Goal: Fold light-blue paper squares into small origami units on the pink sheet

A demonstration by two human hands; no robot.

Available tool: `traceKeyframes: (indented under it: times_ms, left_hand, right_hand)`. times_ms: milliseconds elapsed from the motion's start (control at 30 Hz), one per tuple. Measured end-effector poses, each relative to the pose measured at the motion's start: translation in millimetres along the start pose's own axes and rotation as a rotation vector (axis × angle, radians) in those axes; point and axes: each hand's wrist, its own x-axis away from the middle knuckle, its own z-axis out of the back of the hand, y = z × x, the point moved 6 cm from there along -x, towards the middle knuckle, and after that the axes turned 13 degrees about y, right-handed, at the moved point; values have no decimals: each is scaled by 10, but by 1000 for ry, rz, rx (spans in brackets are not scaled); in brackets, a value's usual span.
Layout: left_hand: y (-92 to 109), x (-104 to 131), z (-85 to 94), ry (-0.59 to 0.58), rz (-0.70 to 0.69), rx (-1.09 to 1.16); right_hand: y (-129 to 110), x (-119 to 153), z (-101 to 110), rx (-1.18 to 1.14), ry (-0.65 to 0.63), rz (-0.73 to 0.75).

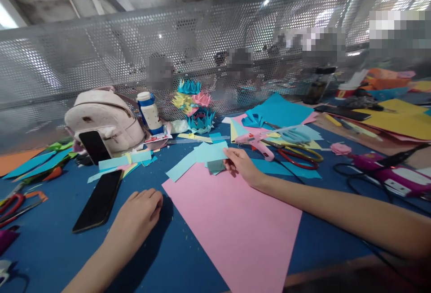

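Note:
My right hand [237, 163] pinches the right edge of a light blue paper piece [211, 151] over the far end of a large pink sheet [242, 221]. A darker, shaded paper part [215, 166] hangs just below the fingers. Another light blue strip [182, 165] lies to the left, overlapping the pink sheet's corner. My left hand [144, 205] rests over the blue table with its fingers curled together and nothing visible in it. Left of it lies a black phone [99, 201]. A pink glue gun [255, 144] lies just beyond my right hand.
A pale backpack [104, 117], a bottle [150, 112] and folded paper flowers [198, 111] stand along the mesh partition [128, 59]. Red-handled scissors [299, 157] and a cable lie right of the glue gun. A magenta power strip [397, 178] is at the far right.

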Motion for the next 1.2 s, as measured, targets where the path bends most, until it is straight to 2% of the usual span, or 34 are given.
traceKeyframes:
  times_ms: [133,200,333,400,467,567,700,800,900,1000,1100,1200]
  left_hand:
    - [-51,-171,50,4,-32,23]
    - [-216,-315,91,33,-24,27]
    - [-656,-654,153,178,36,12]
    - [-735,-793,185,291,60,102]
    - [-608,-890,202,346,24,359]
    - [-177,-977,221,290,-28,756]
    - [430,-1078,324,275,-175,857]
    - [688,-1187,311,246,-229,913]
    - [743,-1281,240,282,-193,998]
    - [643,-1323,111,298,-42,1121]
    - [507,-1304,-69,196,177,1262]
    - [452,-1258,-179,90,281,1368]
  right_hand:
    - [4,2,-1,3,-7,3]
    - [6,3,0,6,-14,6]
    - [-1,3,4,16,-28,21]
    - [-5,3,-1,21,-39,29]
    - [-5,6,-15,25,-58,36]
    - [0,19,-53,42,-106,48]
    - [-3,50,-105,76,-176,63]
    - [-23,79,-118,95,-203,69]
    - [-46,112,-119,112,-220,74]
    - [-65,146,-131,123,-240,80]
    - [-105,163,-135,116,-232,110]
    - [-193,163,-110,97,-179,199]
